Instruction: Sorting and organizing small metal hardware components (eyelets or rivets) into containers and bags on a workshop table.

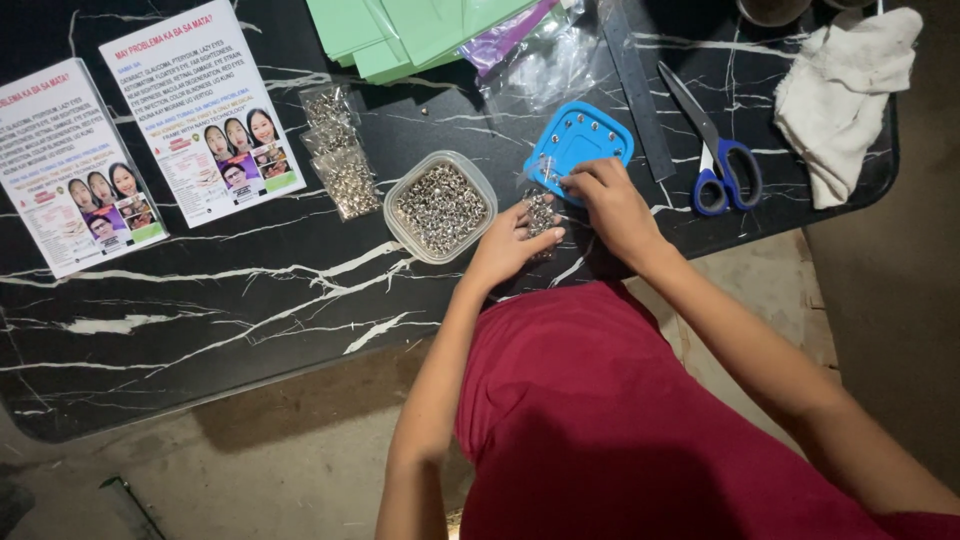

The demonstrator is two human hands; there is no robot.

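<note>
Black marble-patterned tabletop (200, 300) with white veins carries everything, above a bare concrete floor. At its near edge the left hand (510, 240) closes its grip around a small clear bag of silver studs (541, 212), fingers curled about it. The right hand (610, 200) pinches at the mouth of that bag, its fingertips narrow and resting against a blue plastic counting tray (580, 140) whose holes hold a few studs. Just left of the bag stands a clear plastic tub of loose silver studs (441, 206). Farther left of the tub lie three filled stud packets (340, 150), then two printed leaflets (195, 105). Behind the tub are green paper sheets (400, 35). Right of the tray lie a grey ruler (632, 85), blue-handled scissors (715, 150) and a white cloth (845, 100).
</note>
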